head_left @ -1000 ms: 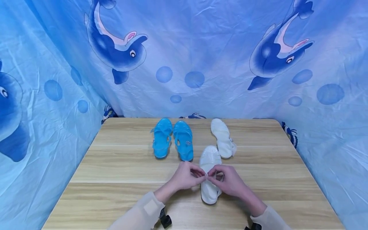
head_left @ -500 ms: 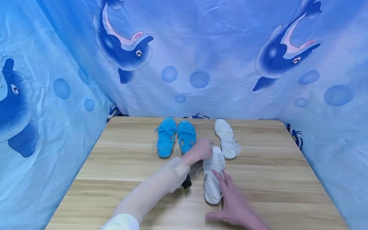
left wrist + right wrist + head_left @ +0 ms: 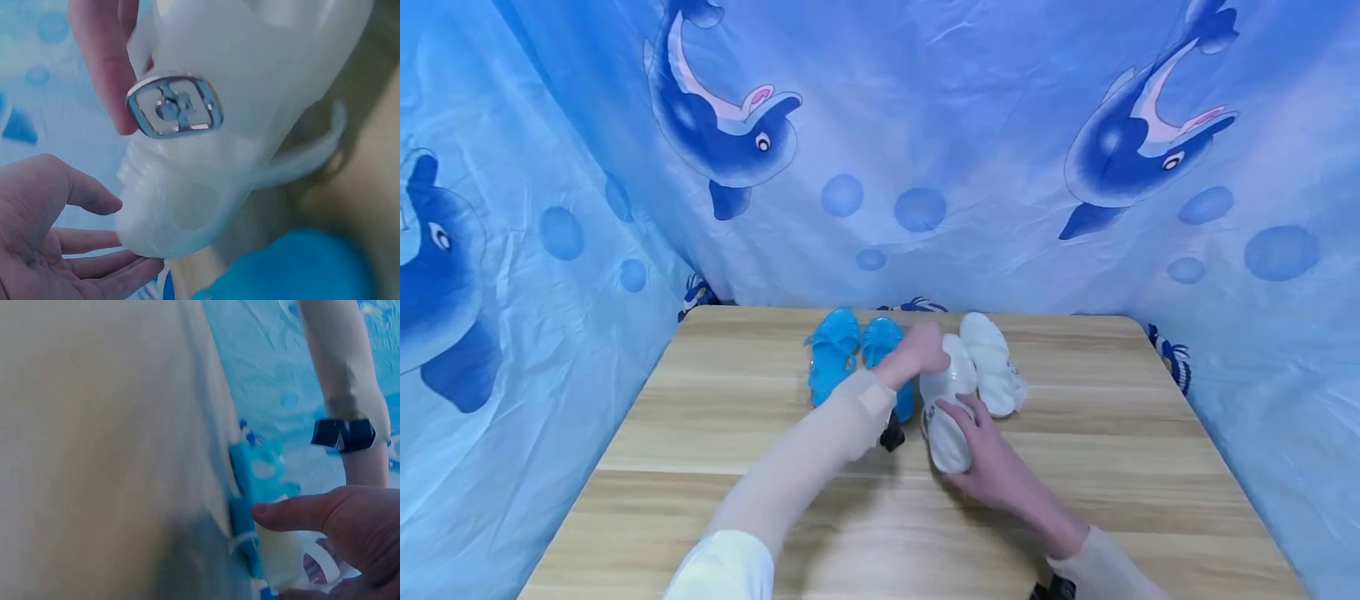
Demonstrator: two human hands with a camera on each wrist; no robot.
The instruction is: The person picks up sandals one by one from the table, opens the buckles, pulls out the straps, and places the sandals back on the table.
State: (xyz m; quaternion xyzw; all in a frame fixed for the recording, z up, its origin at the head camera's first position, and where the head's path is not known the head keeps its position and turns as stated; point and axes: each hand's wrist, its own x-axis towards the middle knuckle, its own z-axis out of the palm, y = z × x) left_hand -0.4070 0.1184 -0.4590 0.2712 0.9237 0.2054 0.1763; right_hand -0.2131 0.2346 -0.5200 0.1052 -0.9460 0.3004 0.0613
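Showing a silvery, square-framed buckle (image 3: 175, 109) with a raised flower-like figure on one white sandal (image 3: 950, 446), too blurred for making out finer marks. Set at a pale counter (image 3: 715, 433) with streaked wood grain and rounded far corners, backed and flanked by a creased blue curtain (image 3: 865, 92) printed with dark-blue dolphins (image 3: 722, 133) and plain round spots (image 3: 921, 209). Held near the middle of the counter, toe toward the back, between a pair of blue sandals (image 3: 831, 358) on the left and a second white sandal (image 3: 996, 367) close on the right. Gripped at the toe end by the left hand (image 3: 922, 347) and around the rear by the right hand (image 3: 988, 467), with both hands narrowed to the sandal. Hidden in part, on the right-hand blue sandal, by the left wrist with a beige sleeve (image 3: 835, 425) and a small dark camera (image 3: 891, 435). Sticking out sideways, in the left wrist view, with a loose translucent strap (image 3: 294, 169).
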